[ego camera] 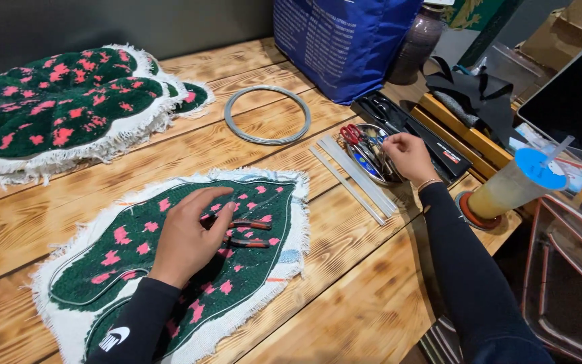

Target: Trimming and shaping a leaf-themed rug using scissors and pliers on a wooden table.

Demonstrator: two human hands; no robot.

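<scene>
The person's left hand (186,239) lay flat and spread on a green tufted rug piece (170,259) with pink flecks and a white fringed border, which sat on the wooden table (345,296) straight in front of them. Under the fingers of that hand, and touching them, was a pair of red-handled pliers (247,232). The tool's long axis ran roughly left to right across the rug, handles pointing out to the right, away from the palm; the head was hidden under the fingers. The hand pressed on the pliers, open rather than closed around them.

The right hand (407,156) was well apart, stretched out to the far right over a round metal tray (365,156) of small tools, among them red-handled scissors (353,135). Its fingers were curled down into the tray, but I could not tell whether they had pinched anything. So the left hand was by far the nearer to the pliers.

Just left of the tray lay flat pale metal strips (355,176), slanted down toward the right. A coil of grey wire (267,114) rested further back, and a stack of matching rug pieces (69,108) sat at the far left.
</scene>
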